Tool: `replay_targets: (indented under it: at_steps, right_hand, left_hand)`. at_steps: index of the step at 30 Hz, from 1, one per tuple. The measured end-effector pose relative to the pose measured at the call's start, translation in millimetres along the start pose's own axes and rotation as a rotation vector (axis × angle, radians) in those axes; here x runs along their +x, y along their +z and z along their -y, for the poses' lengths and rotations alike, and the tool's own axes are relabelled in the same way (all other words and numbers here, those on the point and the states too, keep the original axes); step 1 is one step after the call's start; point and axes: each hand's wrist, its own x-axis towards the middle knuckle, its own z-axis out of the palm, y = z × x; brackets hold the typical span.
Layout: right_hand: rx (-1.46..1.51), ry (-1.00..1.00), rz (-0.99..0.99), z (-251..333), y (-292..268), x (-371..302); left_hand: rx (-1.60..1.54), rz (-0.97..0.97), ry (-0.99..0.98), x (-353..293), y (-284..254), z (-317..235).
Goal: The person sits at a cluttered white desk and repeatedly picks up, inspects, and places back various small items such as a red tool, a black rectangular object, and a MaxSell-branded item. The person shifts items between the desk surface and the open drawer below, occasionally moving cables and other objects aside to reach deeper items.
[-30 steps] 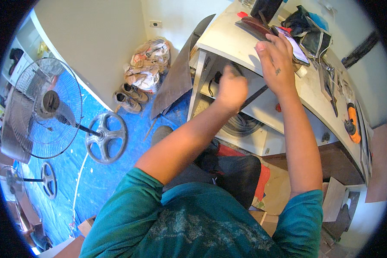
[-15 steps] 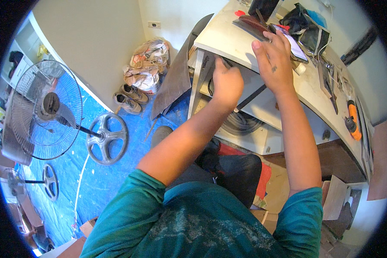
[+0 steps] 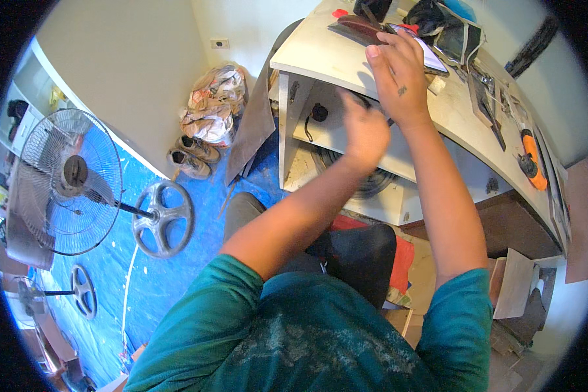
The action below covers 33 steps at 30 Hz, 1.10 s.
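Observation:
My left hand (image 3: 368, 137) is curled closed and smeared by motion in front of the white desk's (image 3: 333, 68) open shelf. A dark narrow piece (image 3: 360, 99) shows by its thumb; its kind and whether it is held cannot be made out. My right hand (image 3: 402, 78) is raised above the desktop's near edge, its fingers stretched and thumb apart, nothing visibly in it. Just beyond its fingers lies a phone (image 3: 436, 63) with a lit screen. A dark reddish-brown flat piece (image 3: 358, 29) lies to the left of the phone.
An orange-and-black power tool (image 3: 534, 160), hand tools (image 3: 487, 104) and a black bag (image 3: 460, 39) sit on the desk. Coiled dark hose (image 3: 375, 183) lies on the lower shelf. To the left are a fan (image 3: 74, 176), shoes (image 3: 193, 157), plastic bags (image 3: 215, 104) and blue sheeting (image 3: 183, 274).
My left hand has moved right, closer to my right forearm, uncovering more of the shelf and a dark knob-like thing there. The view has shifted slightly; my right hand keeps its pose.

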Motion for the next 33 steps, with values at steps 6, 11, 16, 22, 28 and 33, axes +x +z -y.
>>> replay_targets:
  at_steps: [6, 11, 16, 22, 28, 33]
  right_hand:
    - [0.084, 0.113, -0.227, 8, -85, -33]
    - [0.091, 0.563, -0.268, 24, -174, -193]
    - [0.226, 1.126, 0.044, 33, -148, -435]
    - [0.07, 1.048, 0.236, 84, -137, -469]
    - [0.013, 0.955, 0.326, 89, -136, -465]
    - [-0.016, 0.863, 0.365, 81, -130, -466]
  left_hand:
    - [1.705, 0.368, 0.58, -4, -3, 18]
    - [1.751, 0.491, 0.284, 20, -15, -25]
    - [1.783, 0.548, 0.402, -29, 63, -10]
    - [1.579, 0.628, 0.441, -83, 131, 5]
    - [1.957, 0.529, 0.378, -31, 68, 5]
    - [1.95, 0.522, 0.398, -32, 77, 20]
